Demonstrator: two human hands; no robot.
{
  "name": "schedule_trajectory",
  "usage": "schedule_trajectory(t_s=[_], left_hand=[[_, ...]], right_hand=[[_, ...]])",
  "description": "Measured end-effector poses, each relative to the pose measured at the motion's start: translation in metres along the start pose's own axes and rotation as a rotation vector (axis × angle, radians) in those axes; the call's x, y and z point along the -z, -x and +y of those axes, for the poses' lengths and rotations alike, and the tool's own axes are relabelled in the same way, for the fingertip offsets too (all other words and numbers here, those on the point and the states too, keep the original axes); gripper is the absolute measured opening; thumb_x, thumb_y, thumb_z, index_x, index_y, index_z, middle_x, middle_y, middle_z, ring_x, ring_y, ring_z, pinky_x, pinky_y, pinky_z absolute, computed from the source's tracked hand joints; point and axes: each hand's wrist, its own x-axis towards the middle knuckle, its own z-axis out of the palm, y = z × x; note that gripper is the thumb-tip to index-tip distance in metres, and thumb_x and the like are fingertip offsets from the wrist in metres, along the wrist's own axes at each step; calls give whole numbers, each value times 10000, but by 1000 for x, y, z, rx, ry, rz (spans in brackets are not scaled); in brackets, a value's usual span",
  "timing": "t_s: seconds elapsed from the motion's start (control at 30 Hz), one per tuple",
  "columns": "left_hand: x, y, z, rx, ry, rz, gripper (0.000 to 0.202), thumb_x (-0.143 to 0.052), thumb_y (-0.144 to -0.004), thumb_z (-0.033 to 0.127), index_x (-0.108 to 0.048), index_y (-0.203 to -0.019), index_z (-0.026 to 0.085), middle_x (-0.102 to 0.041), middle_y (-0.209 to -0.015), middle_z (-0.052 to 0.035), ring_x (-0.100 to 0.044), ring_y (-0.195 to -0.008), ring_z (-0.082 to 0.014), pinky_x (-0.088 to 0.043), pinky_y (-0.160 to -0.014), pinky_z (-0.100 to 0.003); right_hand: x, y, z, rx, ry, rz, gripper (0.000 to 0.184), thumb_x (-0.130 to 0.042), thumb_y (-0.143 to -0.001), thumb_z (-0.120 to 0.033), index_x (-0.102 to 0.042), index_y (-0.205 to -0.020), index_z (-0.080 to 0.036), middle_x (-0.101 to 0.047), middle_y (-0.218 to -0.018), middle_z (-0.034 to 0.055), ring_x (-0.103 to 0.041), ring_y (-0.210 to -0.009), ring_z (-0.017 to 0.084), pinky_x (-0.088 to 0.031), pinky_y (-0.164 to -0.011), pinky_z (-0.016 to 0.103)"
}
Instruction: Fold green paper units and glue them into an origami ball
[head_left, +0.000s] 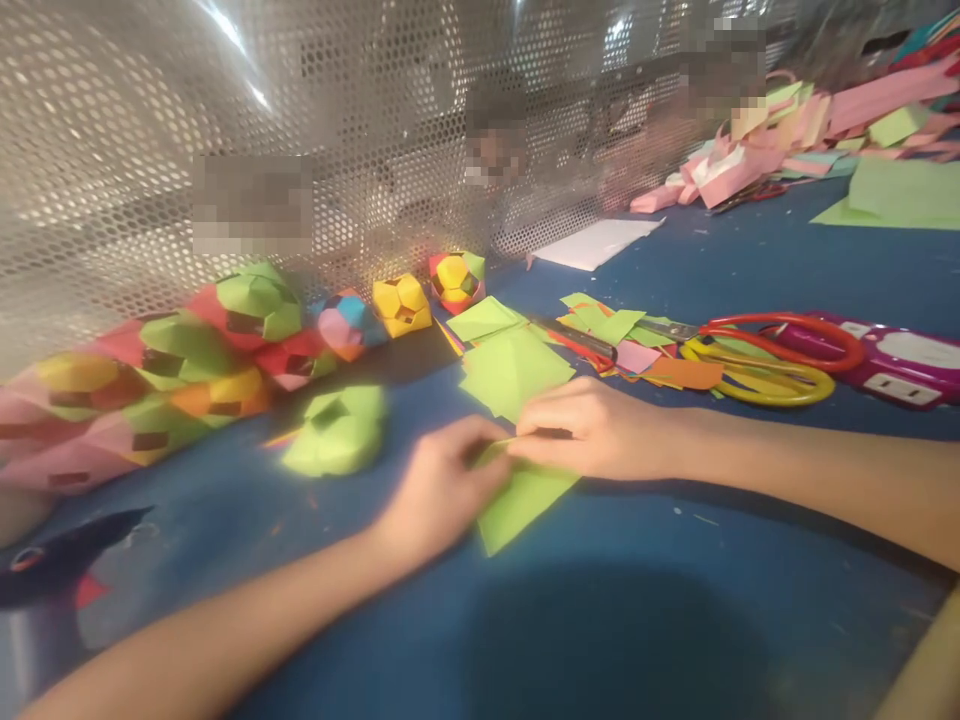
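Note:
Both of my hands pinch the upper edge of a light green sheet of paper point(525, 500) over the blue table. My left hand point(454, 480) has its thumb and fingers closed on the sheet's left part. On the right part, my right hand point(592, 425) grips the same edge, its fingers curled. Whether the edge is folded is hidden by the fingers. Just beyond my hands lies a stack of green paper squares point(514, 370). A green folded paper ball point(337, 430) rests left of my left hand, somewhat blurred.
Several colourful paper balls point(225, 390) line the left back, beside a perforated metal screen point(375, 130). Paper scraps point(682, 372), red-handled scissors point(787, 335), yellow-handled scissors point(772, 380) and a purple power strip point(892, 360) lie right. A bluish-black glue bottle point(52, 570) stands front left.

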Motion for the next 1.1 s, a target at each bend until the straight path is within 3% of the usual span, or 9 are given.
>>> schedule_trajectory(t_s=[0.13, 0.27, 0.37, 0.6, 0.67, 0.8, 0.93, 1.1], left_hand=[[2, -3, -2, 57, 51, 46, 96, -580, -758, 242, -638, -766, 167, -666, -762, -15, -580, -714, -139, -441, -614, -225], [5, -6, -7, 119, 104, 94, 113, -589, -770, 277, -618, -760, 168, -654, -747, -12, -572, -698, -136, -447, -616, -232], [7, -8, -11, 133, 110, 127, 121, -584, -781, 287, -619, -793, 172, -659, -776, -16, -572, -705, -136, -450, -621, -236], [7, -9, -14, 111, 90, 104, 104, -566, -787, 250, -608, -850, 179, -658, -831, -17, -576, -747, -138, -453, -674, -247], [6, -10, -15, 104, 103, 88, 119, -560, -783, 232, -609, -882, 186, -657, -852, -14, -574, -751, -136, -450, -677, -247], [5, -11, -16, 105, 122, 143, 75, -560, -771, 229, -587, -819, 178, -628, -800, -6, -546, -715, -125, -429, -653, -237], [2, -9, -16, 119, 167, 182, 71, -574, -749, 226, -530, -744, 171, -574, -720, 11, -501, -658, -106, -399, -613, -222], [0, -8, -16, 142, 284, 159, 135, -589, -734, 222, -467, -697, 174, -508, -646, 38, -469, -609, -89, -377, -584, -210]], right_hand=[[-8, 3, -2, -212, -152, 42, 233, -507, -860, -321, -573, -704, -162, -457, -559, -42, -388, -518, 78, -317, -498, 204], [-10, 1, 0, -426, -338, -10, 232, -507, -846, -376, -597, -841, -162, -524, -673, -20, -449, -600, 97, -365, -527, 199], [-10, 0, 2, -507, -383, 11, 218, -508, -838, -368, -589, -845, -165, -524, -695, -18, -456, -622, 102, -370, -533, 198], [-14, 1, 3, -478, -285, 101, 241, -481, -831, -300, -492, -626, -172, -337, -541, -60, -300, -496, 68, -275, -462, 201], [-15, 1, 2, -469, -251, 130, 228, -489, -820, -297, -504, -628, -174, -352, -529, -60, -304, -488, 71, -276, -463, 209], [-17, -3, 2, -517, -275, 208, 140, -544, -783, -320, -546, -754, -183, -518, -641, -25, -439, -558, 99, -352, -517, 223], [-24, -7, 0, -550, -292, 290, 154, -570, -767, -330, -484, -770, -202, -448, -591, -54, -415, -531, 104, -353, -493, 225], [-33, -6, -5, -391, -171, 379, 121, -539, -799, -222, -430, -748, -210, -447, -641, -43, -406, -565, 99, -366, -525, 223]])
